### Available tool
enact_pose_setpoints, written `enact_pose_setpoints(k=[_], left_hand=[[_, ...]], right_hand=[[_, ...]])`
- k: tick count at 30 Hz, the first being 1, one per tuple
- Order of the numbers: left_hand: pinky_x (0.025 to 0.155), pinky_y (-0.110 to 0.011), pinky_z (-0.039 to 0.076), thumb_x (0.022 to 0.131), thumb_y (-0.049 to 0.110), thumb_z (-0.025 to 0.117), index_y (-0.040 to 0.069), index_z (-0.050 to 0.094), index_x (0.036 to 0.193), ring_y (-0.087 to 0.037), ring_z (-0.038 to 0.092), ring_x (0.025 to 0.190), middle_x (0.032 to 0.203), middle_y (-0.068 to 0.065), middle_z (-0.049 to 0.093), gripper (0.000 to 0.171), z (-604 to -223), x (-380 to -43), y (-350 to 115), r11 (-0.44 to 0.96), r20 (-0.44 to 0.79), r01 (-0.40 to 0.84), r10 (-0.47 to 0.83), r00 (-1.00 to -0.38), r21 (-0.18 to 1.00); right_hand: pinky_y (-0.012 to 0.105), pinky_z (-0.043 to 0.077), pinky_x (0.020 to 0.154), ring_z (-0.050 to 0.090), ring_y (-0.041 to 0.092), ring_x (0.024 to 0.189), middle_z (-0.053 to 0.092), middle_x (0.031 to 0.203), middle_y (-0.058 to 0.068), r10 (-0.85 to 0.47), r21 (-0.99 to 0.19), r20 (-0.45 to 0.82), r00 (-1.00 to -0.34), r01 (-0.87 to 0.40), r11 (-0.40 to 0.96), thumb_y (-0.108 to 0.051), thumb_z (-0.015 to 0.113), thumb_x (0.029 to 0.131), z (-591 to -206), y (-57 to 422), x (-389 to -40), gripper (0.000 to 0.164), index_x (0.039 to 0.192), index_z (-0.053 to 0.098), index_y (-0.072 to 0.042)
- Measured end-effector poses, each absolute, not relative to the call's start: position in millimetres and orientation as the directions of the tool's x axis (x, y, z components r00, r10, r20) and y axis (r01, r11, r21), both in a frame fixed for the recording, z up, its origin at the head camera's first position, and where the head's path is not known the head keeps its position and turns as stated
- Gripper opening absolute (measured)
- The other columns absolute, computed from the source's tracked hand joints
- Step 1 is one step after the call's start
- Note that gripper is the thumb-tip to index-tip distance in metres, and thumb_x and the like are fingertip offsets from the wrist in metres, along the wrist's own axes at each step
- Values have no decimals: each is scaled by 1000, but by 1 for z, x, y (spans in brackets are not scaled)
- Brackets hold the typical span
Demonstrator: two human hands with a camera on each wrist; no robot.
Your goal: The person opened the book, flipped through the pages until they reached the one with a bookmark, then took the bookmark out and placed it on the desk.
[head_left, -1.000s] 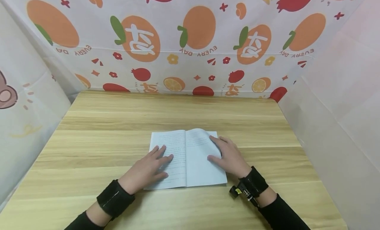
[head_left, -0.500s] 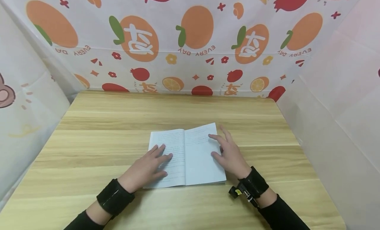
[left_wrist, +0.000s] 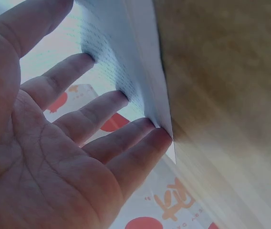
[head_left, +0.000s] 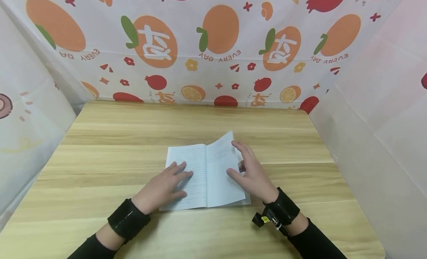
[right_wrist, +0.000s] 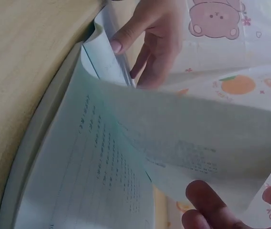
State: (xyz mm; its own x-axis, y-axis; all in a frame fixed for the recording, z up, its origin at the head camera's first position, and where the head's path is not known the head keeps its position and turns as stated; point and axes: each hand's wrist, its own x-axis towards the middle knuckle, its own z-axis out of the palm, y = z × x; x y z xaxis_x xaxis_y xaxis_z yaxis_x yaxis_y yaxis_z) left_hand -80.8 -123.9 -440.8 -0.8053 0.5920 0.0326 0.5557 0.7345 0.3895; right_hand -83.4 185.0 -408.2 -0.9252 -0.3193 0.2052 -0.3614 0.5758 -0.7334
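Note:
An open notebook (head_left: 190,184) with handwritten lines lies on the wooden table. Spread across its left page is my left hand (head_left: 163,188), fingers nearly straight and their tips on the paper; the left wrist view shows the fingertips (left_wrist: 119,98) against the written page. My right hand (head_left: 253,173) holds a raised right-hand page (head_left: 221,173) near its outer edge, thumb in front and other fingers behind. In the right wrist view this lifted page (right_wrist: 188,129) bends up from the spine, and another written page (right_wrist: 83,167) shows beneath it.
The table (head_left: 110,158) extends around the notebook on all sides. A fruit-print cloth (head_left: 186,40) hangs along its back edge, and pale cloth (head_left: 370,103) stands at the right side. Black bands (head_left: 128,220) circle both wrists.
The right-hand page has risen off the notebook and tilted leftward, its top corner now standing up and the page below showing. My right hand has shifted left with it; the left has stayed put.

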Motion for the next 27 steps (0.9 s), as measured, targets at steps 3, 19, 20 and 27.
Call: enact_pose_setpoints(k=[3, 19, 20, 27], left_hand=[[108, -59, 40, 82, 28, 83, 11, 58, 139, -48, 43, 137, 148, -23, 48, 65, -441, -82, -124, 729, 46, 563, 595, -802, 389], [101, -57, 48, 75, 32, 88, 32, 11, 161, -43, 51, 132, 147, -18, 52, 116, -442, -83, -122, 737, 87, 586, 595, -799, 338], [101, -56, 49, 75, 32, 89, 33, 11, 161, -43, 51, 132, 147, -18, 52, 116, -442, -83, -122, 736, 90, 588, 596, -798, 337], [101, -59, 47, 79, 29, 86, 40, 25, 158, -48, 47, 133, 148, -22, 49, 100, -442, -81, -123, 729, 75, 592, 607, -791, 344]], right_hand=[[26, 54, 66, 57, 12, 73, 30, 159, 3, -328, -742, 198, -924, -360, 565, -25, 70, 94, -408, 183, -82, 77, 158, 26, -25], [39, 46, 108, 49, 11, 136, 54, 146, -3, -566, -638, 204, -799, -546, 543, -41, 57, 101, -423, 163, -81, 55, 150, 44, -19], [38, 44, 110, 47, 11, 137, 54, 146, -3, -582, -623, 201, -788, -561, 545, -40, 57, 101, -424, 162, -81, 52, 147, 47, -18], [44, 33, 118, 35, 24, 147, 56, 146, -2, -658, -559, 166, -735, -620, 551, -29, 61, 100, -432, 159, -82, 34, 132, 63, -18]])
